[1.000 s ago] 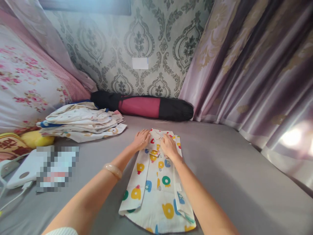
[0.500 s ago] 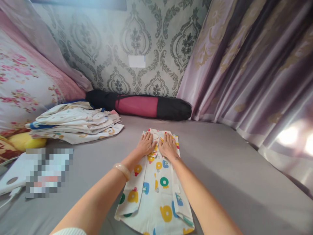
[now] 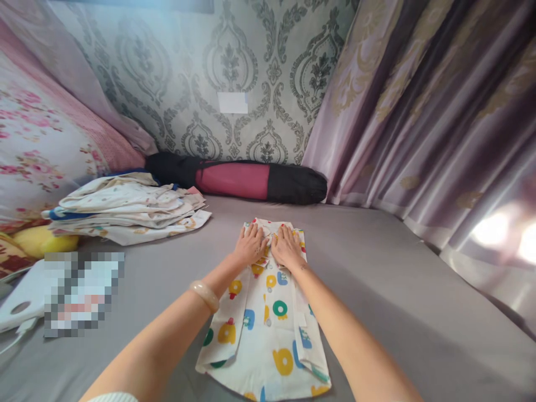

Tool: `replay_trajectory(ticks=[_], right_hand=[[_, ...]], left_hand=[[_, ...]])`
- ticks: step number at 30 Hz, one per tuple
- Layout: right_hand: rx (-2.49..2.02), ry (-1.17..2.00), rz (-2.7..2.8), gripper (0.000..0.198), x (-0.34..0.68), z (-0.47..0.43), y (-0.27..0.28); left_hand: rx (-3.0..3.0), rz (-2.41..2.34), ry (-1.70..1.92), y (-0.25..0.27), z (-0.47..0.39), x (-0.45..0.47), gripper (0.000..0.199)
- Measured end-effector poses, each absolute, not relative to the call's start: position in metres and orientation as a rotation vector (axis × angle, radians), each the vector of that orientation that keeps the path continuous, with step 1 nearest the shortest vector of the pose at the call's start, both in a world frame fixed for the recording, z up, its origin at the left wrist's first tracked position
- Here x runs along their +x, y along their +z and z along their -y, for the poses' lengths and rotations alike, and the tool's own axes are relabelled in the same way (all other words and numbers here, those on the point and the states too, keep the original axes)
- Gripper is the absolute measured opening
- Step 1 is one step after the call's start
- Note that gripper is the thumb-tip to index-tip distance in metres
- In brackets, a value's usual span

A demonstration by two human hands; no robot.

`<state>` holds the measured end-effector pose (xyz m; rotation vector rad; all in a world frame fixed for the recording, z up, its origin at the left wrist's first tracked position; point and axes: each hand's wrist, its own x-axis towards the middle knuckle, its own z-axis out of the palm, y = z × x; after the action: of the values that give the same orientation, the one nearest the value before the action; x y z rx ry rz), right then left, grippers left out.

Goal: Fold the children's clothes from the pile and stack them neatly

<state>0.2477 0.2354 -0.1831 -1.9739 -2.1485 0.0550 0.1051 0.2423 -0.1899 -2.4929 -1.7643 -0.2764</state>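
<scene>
A small white shirt [image 3: 262,352] printed with yellow, green and blue figures lies buttoned side up, its sides and sleeves folded in over the front. My left hand [image 3: 251,244] rests flat on its upper left part near the collar, fingers stretched out. Beside it, my right hand [image 3: 287,247] lies flat on the upper right part, fingers also extended. The collar [image 3: 272,224] shows partly between and beyond my fingertips. A pale bangle [image 3: 205,296] circles my left wrist.
Grey bedding [image 3: 360,268] spreads beneath the shirt. To the left stand a pile of folded clothes [image 3: 134,209], a yellow plush thing [image 3: 44,241] and a white device [image 3: 25,293] with a cable. Along the patterned wall lies a black and red roll bag [image 3: 234,180]; curtains [image 3: 377,111] hang at right.
Both hands stay flat on the upper shirt with almost no movement. The whole view has shifted very slightly.
</scene>
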Motion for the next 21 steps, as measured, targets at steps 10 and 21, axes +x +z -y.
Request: replay_trajectory(ticks=[10,21], right_hand=[[-1.838,0.113,2.276,0.057,0.237,-0.215,-0.193],[-1.83,0.166,2.286,0.056,0.239,-0.217,-0.187]], left_hand=[[-2.557,1.782,-0.184,-0.199,-0.218,0.106,0.054],[-2.563,1.726,-0.217,-0.197,-0.222,0.105,0.05]])
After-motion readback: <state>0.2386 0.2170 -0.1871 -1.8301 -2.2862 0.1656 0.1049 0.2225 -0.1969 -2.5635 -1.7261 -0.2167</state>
